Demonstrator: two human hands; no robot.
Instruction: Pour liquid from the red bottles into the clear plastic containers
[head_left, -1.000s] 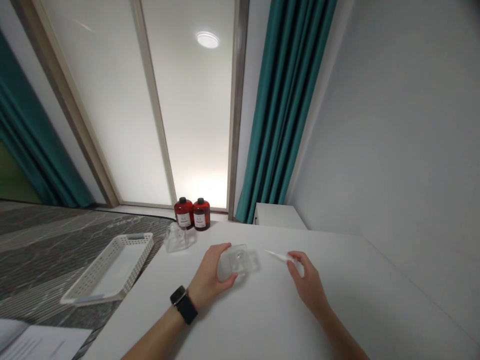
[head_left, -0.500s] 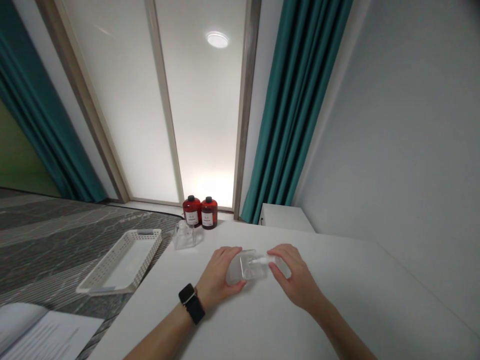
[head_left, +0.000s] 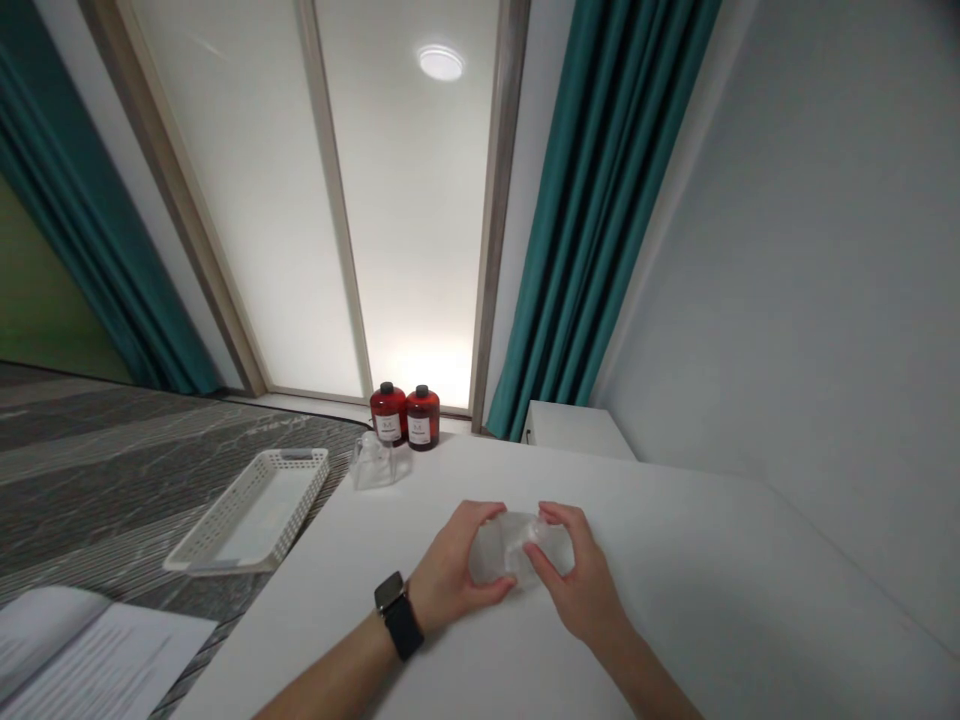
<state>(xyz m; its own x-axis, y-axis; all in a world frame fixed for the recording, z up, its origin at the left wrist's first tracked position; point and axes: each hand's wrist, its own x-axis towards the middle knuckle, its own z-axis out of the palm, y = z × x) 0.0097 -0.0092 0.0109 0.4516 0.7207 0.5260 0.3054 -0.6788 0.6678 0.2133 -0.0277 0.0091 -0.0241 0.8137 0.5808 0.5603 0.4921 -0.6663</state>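
A clear, empty-looking bottle [head_left: 493,548] lies on its side, low over the white table [head_left: 675,580]. My left hand [head_left: 455,568], with a black watch [head_left: 399,612] on its wrist, grips the bottle's base end between thumb and fingers. At the neck end, my right hand [head_left: 589,585] pinches a whitish, partly see-through cap or pump top [head_left: 534,532], whose exact kind is blurred. Another clear container [head_left: 373,463] stands at the table's far left edge. Behind it are two dark red bottles [head_left: 423,420] with black caps and white labels.
Left of the table, a white perforated basket [head_left: 281,550] sits lower down, beyond an open booklet [head_left: 142,650]. A white cabinet [head_left: 577,430] stands past the far edge. Green curtains [head_left: 592,220] hang beside frosted door panels [head_left: 420,230].
My right hand has moved left, closer to my left hand, and the white piece in its fingers now meets the bottle's neck. The bottle has shifted slightly right in view.
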